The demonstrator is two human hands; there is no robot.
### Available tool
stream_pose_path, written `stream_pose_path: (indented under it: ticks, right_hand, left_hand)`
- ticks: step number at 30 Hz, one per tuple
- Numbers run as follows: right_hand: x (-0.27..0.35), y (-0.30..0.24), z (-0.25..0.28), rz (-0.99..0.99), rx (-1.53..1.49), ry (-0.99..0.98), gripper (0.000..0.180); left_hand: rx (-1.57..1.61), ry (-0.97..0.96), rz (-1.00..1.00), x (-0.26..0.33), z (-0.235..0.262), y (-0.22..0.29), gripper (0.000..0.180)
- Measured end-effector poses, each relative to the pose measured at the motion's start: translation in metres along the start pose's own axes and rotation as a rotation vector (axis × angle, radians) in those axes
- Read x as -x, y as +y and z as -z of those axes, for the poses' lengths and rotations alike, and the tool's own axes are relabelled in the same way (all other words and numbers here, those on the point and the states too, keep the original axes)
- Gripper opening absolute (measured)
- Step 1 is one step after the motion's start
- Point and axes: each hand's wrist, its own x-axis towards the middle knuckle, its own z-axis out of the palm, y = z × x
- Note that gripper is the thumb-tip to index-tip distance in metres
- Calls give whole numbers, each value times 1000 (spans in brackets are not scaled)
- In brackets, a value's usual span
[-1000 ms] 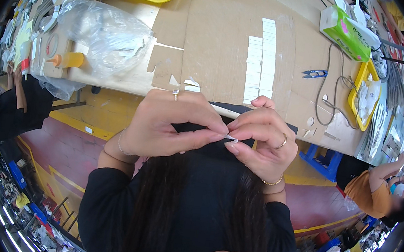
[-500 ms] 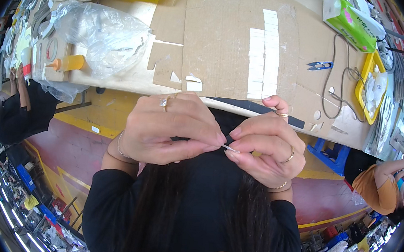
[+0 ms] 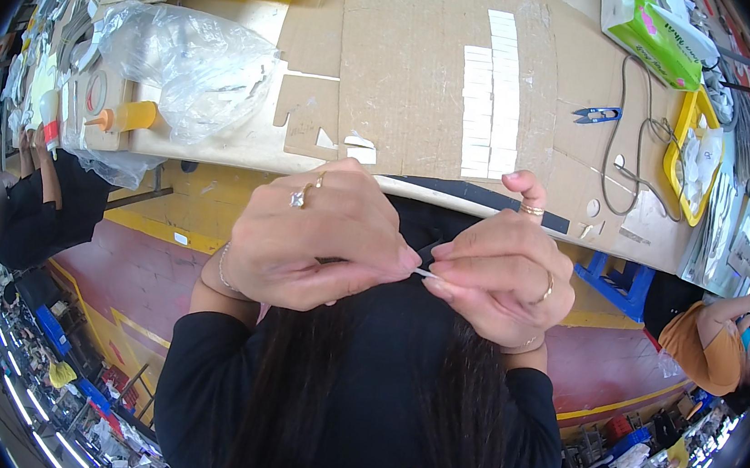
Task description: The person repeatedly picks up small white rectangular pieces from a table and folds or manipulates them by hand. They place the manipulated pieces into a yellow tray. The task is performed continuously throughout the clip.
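On the tabletop [image 3: 246, 158], an orange bottle [image 3: 134, 116] is being seen just beside a clear plastic bag [image 3: 183, 59]. At right, blue snips [image 3: 598, 116] are being noted near a grey cord [image 3: 656, 129]; a green tissue pack [image 3: 658, 44] is being observed near a yellow tray [image 3: 674, 167].

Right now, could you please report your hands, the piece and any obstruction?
Left hand and right hand pinching. Thin white strip between them, partly hidden. Blue snips clear of hands.

Ahead of the left hand [image 3: 324, 242], the cardboard sheet [image 3: 401, 72] offers passage between plastic bag [image 3: 196, 64] and white strips [image 3: 505, 88]; rightward, thread snips [image 3: 599, 116] and cord [image 3: 615, 150] obstruct.
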Motion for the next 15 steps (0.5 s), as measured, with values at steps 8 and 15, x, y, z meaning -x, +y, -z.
stream_pose_path:
  ticks: [8,15]
  right_hand:
    - [0,18,-2,-275,-242,-31,32]
    - [3,25,-8,-376,-514,-25,12]
  left_hand:
    - [503,128,390,5,-3,-6,28]
    - [433,129,433,3,-5,-10,31]
